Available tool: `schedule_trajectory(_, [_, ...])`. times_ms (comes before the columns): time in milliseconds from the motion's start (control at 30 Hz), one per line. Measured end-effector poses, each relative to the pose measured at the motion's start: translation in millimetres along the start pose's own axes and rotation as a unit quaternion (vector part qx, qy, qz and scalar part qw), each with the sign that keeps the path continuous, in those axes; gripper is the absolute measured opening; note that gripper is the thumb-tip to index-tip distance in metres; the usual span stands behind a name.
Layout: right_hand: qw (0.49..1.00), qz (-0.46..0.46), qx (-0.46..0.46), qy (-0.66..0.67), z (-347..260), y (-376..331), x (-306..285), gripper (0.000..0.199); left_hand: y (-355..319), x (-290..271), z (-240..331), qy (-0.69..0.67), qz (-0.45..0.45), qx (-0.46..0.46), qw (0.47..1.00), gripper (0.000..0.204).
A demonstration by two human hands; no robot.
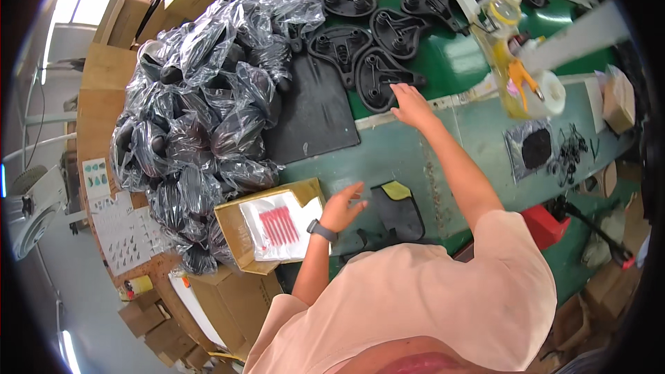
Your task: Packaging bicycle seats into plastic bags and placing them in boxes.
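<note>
While the right arm stretches out across the grey-green worktop (pixel 478 131), the right hand (pixel 413 105) has its fingertips at the edge of the nearest black saddle-shaped part (pixel 377 82). That part lies on the bright green far strip, close beside four others like it (pixel 339 47), all crowded together with their ribbed sides facing up. The fingers of this hand look slightly bent, but from where I stand I can't fairly tell whether its grip has closed on the part or only touches it.

The left hand (pixel 339 209) has a loose, wide-open grip, thumb apart from the fingers, with nothing in it. A dark band (pixel 323 230) circles that wrist. To its left sits an open cardboard box (pixel 233 239), with a clear bag of red strips (pixel 280 226) lying in it; to its right lies a flat black piece (pixel 398 216) with a yellow-green patch at one end.

Beyond the box, a big heap of dark things in clear plastic (pixel 208 90) spreads along the left, beside a flat black sheet (pixel 312 114). Over on the right I see a plastic bottle (pixel 504 10), an orange-handled tool (pixel 524 79) near it, and a clear bag of small black bits (pixel 533 150).
</note>
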State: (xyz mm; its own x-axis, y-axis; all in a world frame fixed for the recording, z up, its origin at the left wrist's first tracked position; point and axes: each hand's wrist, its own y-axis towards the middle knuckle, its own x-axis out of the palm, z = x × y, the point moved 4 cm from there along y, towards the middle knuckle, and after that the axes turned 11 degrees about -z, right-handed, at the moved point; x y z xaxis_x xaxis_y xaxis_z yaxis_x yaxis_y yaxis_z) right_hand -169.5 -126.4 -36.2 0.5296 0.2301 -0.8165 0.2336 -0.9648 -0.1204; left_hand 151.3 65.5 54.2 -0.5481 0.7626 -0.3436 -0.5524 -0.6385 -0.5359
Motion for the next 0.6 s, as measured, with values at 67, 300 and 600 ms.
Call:
schedule_trajectory(67, [0.992, -0.054, -0.044, -0.106, 3, 53, 1, 0.079, 35, -34, -3, -0.119, 0.056, 0.008, 0.991, 0.059])
schedule_trajectory(300, [0.988, -0.14, -0.043, -0.039, -2, 55, 27, 0.065, 247, -183, -12, -0.086, 0.292, 0.031, 0.952, 0.081])
schedule_trajectory(600, [0.82, -0.522, -0.122, 0.2, -54, -102, 62, 0.077, 429, -224, -23, 0.056, 0.339, -0.133, 0.93, 0.094])
